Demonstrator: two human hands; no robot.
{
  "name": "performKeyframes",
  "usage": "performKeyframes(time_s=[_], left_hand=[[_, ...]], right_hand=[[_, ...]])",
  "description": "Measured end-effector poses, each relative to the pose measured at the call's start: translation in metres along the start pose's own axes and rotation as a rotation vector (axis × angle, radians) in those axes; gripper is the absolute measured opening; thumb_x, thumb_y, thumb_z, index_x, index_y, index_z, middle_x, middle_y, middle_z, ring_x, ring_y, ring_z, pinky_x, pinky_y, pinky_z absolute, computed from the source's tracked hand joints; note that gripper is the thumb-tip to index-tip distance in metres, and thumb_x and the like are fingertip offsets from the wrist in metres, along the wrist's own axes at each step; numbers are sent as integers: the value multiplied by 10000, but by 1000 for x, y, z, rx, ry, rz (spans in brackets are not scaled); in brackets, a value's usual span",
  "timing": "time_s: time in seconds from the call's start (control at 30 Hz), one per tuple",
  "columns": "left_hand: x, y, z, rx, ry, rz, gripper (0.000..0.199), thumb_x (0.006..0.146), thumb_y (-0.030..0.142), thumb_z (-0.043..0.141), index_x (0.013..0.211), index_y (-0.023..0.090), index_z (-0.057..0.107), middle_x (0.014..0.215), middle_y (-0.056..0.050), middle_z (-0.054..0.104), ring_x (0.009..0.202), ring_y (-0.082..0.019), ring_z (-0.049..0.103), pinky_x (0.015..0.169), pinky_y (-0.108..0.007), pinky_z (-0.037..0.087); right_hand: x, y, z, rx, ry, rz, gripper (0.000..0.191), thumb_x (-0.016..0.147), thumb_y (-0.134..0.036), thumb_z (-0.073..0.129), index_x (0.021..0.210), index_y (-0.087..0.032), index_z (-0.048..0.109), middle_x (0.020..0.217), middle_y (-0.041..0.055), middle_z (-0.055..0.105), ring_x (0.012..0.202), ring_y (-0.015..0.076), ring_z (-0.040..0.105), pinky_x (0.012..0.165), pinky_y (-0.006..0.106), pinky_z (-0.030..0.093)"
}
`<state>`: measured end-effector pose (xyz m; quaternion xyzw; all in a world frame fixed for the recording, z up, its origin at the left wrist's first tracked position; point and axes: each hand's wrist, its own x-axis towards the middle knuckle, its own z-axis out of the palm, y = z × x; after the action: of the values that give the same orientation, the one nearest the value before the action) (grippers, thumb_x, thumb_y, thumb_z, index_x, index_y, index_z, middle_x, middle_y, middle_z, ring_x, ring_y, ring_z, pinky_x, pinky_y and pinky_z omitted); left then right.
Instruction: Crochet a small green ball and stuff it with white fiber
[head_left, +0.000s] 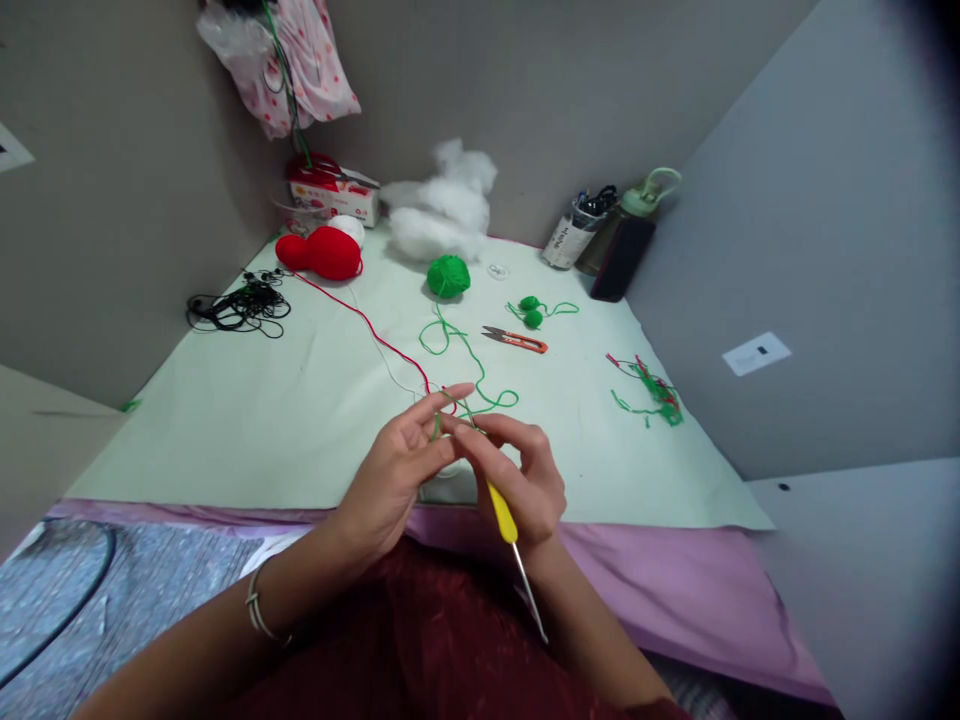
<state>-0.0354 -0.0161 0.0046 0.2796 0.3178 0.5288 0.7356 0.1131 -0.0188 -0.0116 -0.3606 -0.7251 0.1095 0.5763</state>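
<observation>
Crochet hook point(502, 512) gripped in right hand point(526, 480), green yarn point(436, 427) held in left hand point(397, 468)

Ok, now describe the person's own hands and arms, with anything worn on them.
The left hand and right hand are ungloved, and the forearms show no sleeves. A thin, pale bracelet circles the left one; none shows on the right.

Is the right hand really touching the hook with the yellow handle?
Touching. The head view shows it: the right hand grips the yellow-handled hook, whose handle sticks out from its grasp.
</observation>
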Motion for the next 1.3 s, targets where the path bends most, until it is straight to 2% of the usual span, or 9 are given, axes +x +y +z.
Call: performKeyframes(time_s=[0.07, 0.17, 0.27, 0.33, 0.4, 0.53, 0.8, 1.07, 1.3], left_hand=[[2, 2, -2, -84, -35, -119, 448, 821, 257, 862, 1254, 196, 765, 639, 78, 549, 552, -52, 442, 848, -264, 508], [4, 6, -5, -111, -26, -136, 363, 849, 206, 824, 1210, 180, 792, 579, 125, 431, 456, -8, 196, 880, -251, 518], [3, 6, -5, -38, -27, -58, 358, 840, 208, 824, 1197, 220, 796, 795, 41, 652, 552, -24, 435, 851, -232, 502], [2, 3, -3, 20, -46, 4, 353, 837, 230, 827, 1189, 247, 796, 955, -10, 724, 798, -97, 619, 882, -241, 483], [0, 1, -3, 92, -42, 53, 348, 851, 259, 822, 1197, 261, 794, 1039, -29, 732, 993, -154, 639, 932, -260, 454], [-2, -2, -7, 209, -9, 84, 356, 887, 322, 800, 1240, 279, 780, 1045, -29, 700, 1026, -170, 595, 955, -287, 415], [-3, -3, -11, 349, 42, 191, 316, 890, 310, 791, 1206, 301, 775, 956, -7, 618, 836, -131, 508, 755, -250, 412], [-7, -6, -5, 574, 172, 326, 386, 865, 205, 777, 1238, 303, 749, 902, 31, 570, 609, -71, 350, 627, -241, 353], [-7, -2, -12, 410, 49, 233, 309, 915, 324, 779, 1224, 327, 764, 952, 1, 603, 839, -130, 503, 772, -244, 403]], right_hand=[[1, 2, -3, 28, 37, 18, 322, 955, -104, 665, 1157, -322, 789, 1067, 56, 751, 934, 198, 706, 782, 352, 589], [7, 5, -6, 318, 130, 255, 235, 1024, -170, 581, 1049, -280, 787, 901, 23, 729, 729, 141, 647, 672, 311, 537], [11, 8, -6, 588, 84, 444, 200, 1036, -247, 591, 978, -253, 782, 900, 18, 720, 654, 112, 596, 618, 287, 491], [10, 9, -3, 632, 33, 496, 172, 1025, -270, 620, 994, -253, 789, 904, 19, 724, 687, 115, 608, 640, 282, 486], [10, 10, -2, 640, 16, 534, 164, 1023, -284, 633, 1005, -256, 793, 841, 7, 711, 705, 115, 614, 668, 274, 482], [13, 9, -3, 736, 38, 596, 180, 1020, -318, 635, 954, -239, 783, 837, 3, 715, 669, 98, 617, 653, 252, 487], [12, 3, -8, 569, 10, 460, 227, 1068, -259, 529, 996, -223, 741, 929, 25, 750, 694, 112, 666, 658, 275, 544], [4, -3, -8, 32, -86, -50, 211, 1021, -110, 528, 1113, -216, 686, 968, 73, 756, 927, 203, 714, 786, 369, 605], [5, -2, -10, 316, -8, 189, 267, 1054, -128, 497, 1137, -240, 724, 1022, 35, 759, 781, 131, 696, 721, 315, 587]])
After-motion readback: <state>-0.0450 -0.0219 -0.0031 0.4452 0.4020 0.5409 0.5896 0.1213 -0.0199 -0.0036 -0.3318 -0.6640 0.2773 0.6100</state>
